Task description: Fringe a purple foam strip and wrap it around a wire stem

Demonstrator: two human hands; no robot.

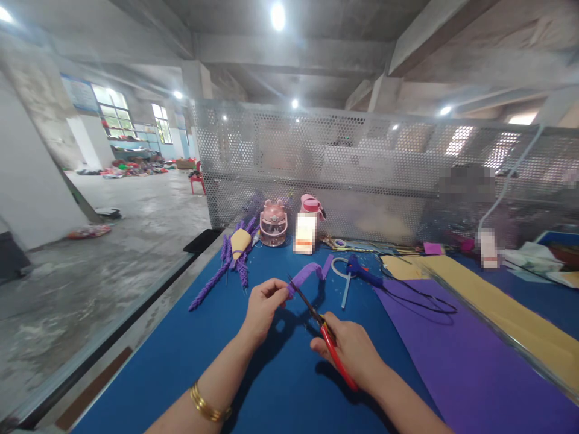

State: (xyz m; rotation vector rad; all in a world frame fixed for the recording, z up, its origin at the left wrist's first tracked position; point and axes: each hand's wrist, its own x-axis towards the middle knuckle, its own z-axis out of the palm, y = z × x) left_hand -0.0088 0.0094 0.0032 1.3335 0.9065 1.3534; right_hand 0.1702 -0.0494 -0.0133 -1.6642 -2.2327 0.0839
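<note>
My left hand pinches one end of a purple paper strip and holds it up above the blue table. My right hand grips red-handled scissors, whose dark blades point up and left and meet the strip near my left fingers. A gold bangle sits on my left wrist.
A purple sheet and a yellow sheet lie at the right. A blue glue gun with its cable, purple paper flower stems, a pink helmet-shaped toy and a pink bottle stand before a perforated metal screen.
</note>
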